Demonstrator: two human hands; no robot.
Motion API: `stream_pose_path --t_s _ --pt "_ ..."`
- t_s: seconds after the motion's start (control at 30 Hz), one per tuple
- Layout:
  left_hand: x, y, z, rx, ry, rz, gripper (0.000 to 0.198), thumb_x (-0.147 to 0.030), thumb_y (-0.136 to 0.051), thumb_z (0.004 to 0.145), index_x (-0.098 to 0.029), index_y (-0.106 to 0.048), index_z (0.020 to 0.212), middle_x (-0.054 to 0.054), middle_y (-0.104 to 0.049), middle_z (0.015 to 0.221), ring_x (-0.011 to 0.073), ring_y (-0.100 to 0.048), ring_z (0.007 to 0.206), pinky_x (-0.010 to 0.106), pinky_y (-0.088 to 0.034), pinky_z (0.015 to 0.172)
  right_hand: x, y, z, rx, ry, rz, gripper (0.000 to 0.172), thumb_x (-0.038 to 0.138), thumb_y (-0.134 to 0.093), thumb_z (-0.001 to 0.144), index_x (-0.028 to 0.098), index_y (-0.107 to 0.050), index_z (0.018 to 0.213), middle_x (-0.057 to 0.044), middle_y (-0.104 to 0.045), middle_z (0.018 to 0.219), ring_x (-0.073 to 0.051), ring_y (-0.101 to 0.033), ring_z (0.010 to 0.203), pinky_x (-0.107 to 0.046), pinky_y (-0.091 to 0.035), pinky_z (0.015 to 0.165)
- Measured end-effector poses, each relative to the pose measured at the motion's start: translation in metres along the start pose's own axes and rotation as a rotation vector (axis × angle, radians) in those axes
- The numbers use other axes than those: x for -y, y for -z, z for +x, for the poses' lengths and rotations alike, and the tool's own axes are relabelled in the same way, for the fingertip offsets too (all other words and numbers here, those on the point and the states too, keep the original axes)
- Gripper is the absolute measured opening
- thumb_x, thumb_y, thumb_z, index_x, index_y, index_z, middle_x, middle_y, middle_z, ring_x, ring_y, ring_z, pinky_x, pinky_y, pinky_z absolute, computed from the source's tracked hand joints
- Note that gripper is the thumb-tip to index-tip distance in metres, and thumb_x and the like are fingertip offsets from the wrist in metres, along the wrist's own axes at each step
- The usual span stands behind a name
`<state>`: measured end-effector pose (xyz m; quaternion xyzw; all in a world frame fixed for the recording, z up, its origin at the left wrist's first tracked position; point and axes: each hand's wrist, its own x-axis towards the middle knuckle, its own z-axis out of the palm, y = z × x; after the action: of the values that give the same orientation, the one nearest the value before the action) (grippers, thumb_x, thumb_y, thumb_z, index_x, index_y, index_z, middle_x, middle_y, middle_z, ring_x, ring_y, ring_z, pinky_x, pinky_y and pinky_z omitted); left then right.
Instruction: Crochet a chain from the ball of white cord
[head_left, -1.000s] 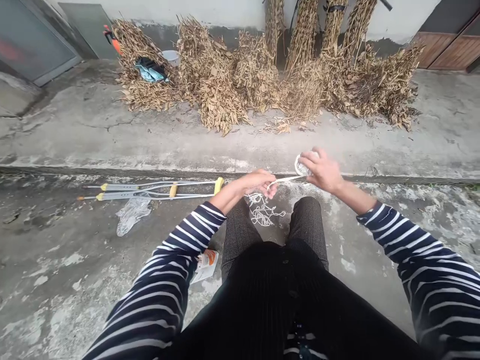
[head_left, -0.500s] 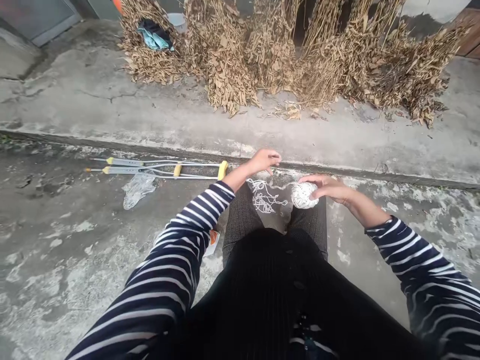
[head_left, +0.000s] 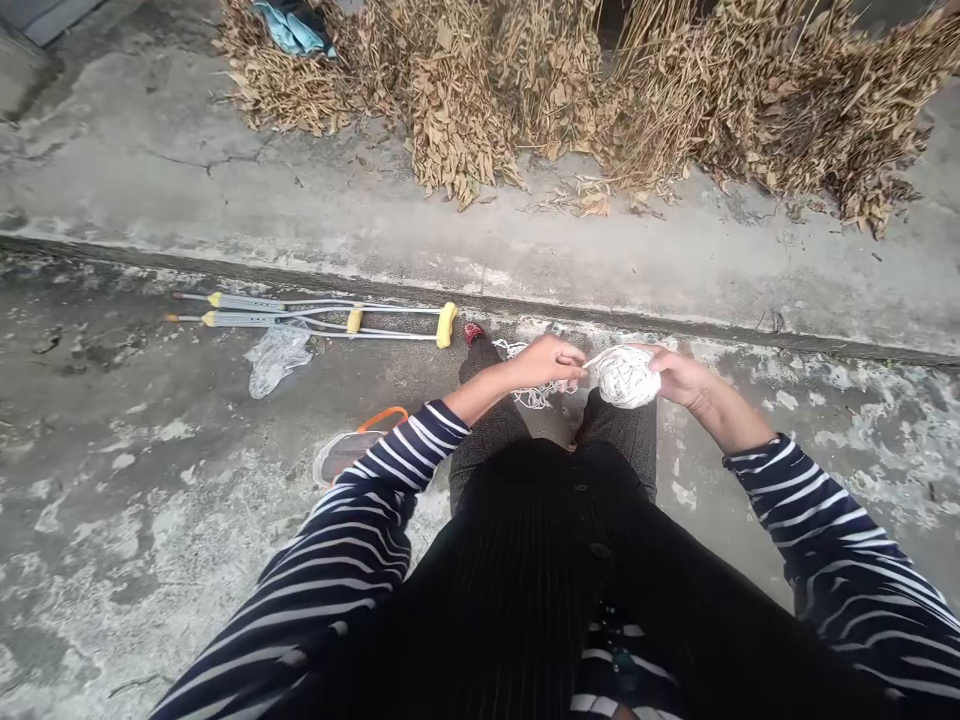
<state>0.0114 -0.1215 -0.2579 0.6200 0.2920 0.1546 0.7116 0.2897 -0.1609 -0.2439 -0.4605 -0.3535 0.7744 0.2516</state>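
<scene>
I sit on a concrete floor with my legs stretched out in front of me. My right hand (head_left: pixel 679 376) grips a white ball of wound cord (head_left: pixel 624 376) above my right knee. My left hand (head_left: pixel 546 362) pinches the cord's loose strand right beside the ball. A tangle of loose white cord (head_left: pixel 529 396) lies on the ground between my legs, partly hidden behind my left hand.
A pair of metal crutches with yellow pads (head_left: pixel 322 318) lies to the left along a concrete step (head_left: pixel 375 282). A clear plastic bag (head_left: pixel 277 355) and an orange-rimmed object (head_left: pixel 352 447) lie nearby. Bundles of dry leafy stalks (head_left: pixel 540 90) stand beyond the step.
My left hand came back from ahead to the ball, pinching the strand. My right hand turned the ball and lowered it from one second ago. The camera tilted further down.
</scene>
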Motion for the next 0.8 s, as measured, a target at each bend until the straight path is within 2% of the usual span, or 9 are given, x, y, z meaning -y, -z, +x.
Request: stream_pose_path --t_s 0.1,0.23,0.33,0.4,0.47,0.53,0.67,0.73,0.8 --pt "-0.019 0.026 -0.015 0.069 0.006 0.046 0.024 -0.036 -0.074 0.089 -0.013 -0.075 0.081 0.004 -0.076 0.075 0.0114 -0.069 0.064 0.028 -0.054 0.070 -0.001 0.000 -0.010 0.000 0.033 0.025 0.065 0.030 -0.076 0.056 0.017 -0.075 0.119 -0.012 -0.077 0.116 -0.029 -0.074 0.101 -0.043 -0.062 0.091" --pt "-0.030 0.069 -0.016 -0.073 -0.031 0.020 0.029 -0.038 -0.069 0.094 -0.015 -0.077 0.079 0.009 -0.078 0.083 0.0180 -0.075 0.086 0.035 -0.057 0.091 -0.002 -0.012 -0.021 0.041 0.048 0.029 0.059 0.022 -0.083 0.052 0.022 -0.080 0.111 -0.007 -0.077 0.118 -0.026 -0.073 0.106 -0.039 -0.060 0.093" --pt "-0.020 0.083 0.003 -0.239 0.080 0.250 0.025 -0.028 -0.073 0.092 -0.014 -0.075 0.072 0.010 -0.077 0.081 0.0205 -0.074 0.091 0.037 -0.056 0.095 -0.005 -0.033 -0.020 0.095 0.114 0.013 0.062 0.022 -0.085 0.052 0.023 -0.082 0.114 -0.007 -0.077 0.119 -0.026 -0.071 0.108 -0.040 -0.057 0.100" --pt "-0.010 0.078 0.014 -0.446 0.139 0.441 0.018 -0.019 -0.075 0.089 -0.013 -0.074 0.072 0.009 -0.077 0.085 0.0207 -0.073 0.090 0.037 -0.056 0.093 -0.007 -0.048 -0.017 0.036 0.177 0.003 0.062 0.023 -0.087 0.052 0.024 -0.083 0.114 -0.006 -0.077 0.116 -0.026 -0.070 0.109 -0.043 -0.054 0.106" --pt "0.000 0.063 0.018 -0.577 0.102 0.444 0.009 -0.017 -0.072 0.091 -0.013 -0.077 0.086 0.010 -0.078 0.097 0.0198 -0.072 0.089 0.037 -0.058 0.088 -0.009 -0.061 -0.013 -0.078 0.219 -0.020 0.060 0.023 -0.087 0.054 0.025 -0.083 0.114 -0.005 -0.077 0.115 -0.027 -0.068 0.112 -0.045 -0.050 0.110" --pt "0.008 0.042 0.014 -0.524 0.007 0.256 0.016 -0.022 -0.067 0.095 -0.015 -0.078 0.106 0.011 -0.078 0.113 0.0189 -0.072 0.090 0.035 -0.059 0.082 -0.012 -0.069 -0.011 -0.150 0.239 -0.036 0.057 0.023 -0.086 0.056 0.026 -0.083 0.113 -0.004 -0.077 0.116 -0.027 -0.067 0.114 -0.045 -0.048 0.113" --pt "0.020 0.003 -0.001 -0.239 -0.054 -0.174 0.038 -0.027 -0.077 0.088 -0.017 -0.075 0.125 0.014 -0.076 0.127 0.0230 -0.074 0.107 0.034 -0.060 0.082 -0.015 -0.071 -0.011 -0.108 0.240 0.007 0.058 0.023 -0.083 0.056 0.027 -0.083 0.114 -0.003 -0.076 0.120 -0.025 -0.065 0.115 -0.043 -0.046 0.114" --pt "0.025 -0.010 -0.005 -0.240 -0.024 -0.284 0.041 -0.027 -0.085 0.080 -0.015 -0.077 0.118 0.014 -0.078 0.121 0.0228 -0.074 0.106 0.033 -0.059 0.084 -0.017 -0.070 -0.010 -0.080 0.250 0.063 0.062 0.024 -0.082 0.056 0.027 -0.081 0.118 -0.003 -0.075 0.123 -0.025 -0.064 0.117 -0.041 -0.045 0.115" --pt "0.028 -0.015 -0.005 -0.317 0.006 -0.302 0.037 -0.030 -0.090 0.074 -0.013 -0.078 0.105 0.011 -0.081 0.105 0.0193 -0.075 0.092 0.030 -0.058 0.081 -0.020 -0.069 -0.009 -0.061 0.267 0.113 0.064 0.025 -0.082 0.056 0.027 -0.080 0.120 -0.004 -0.074 0.127 -0.026 -0.063 0.122 -0.040 -0.044 0.115"
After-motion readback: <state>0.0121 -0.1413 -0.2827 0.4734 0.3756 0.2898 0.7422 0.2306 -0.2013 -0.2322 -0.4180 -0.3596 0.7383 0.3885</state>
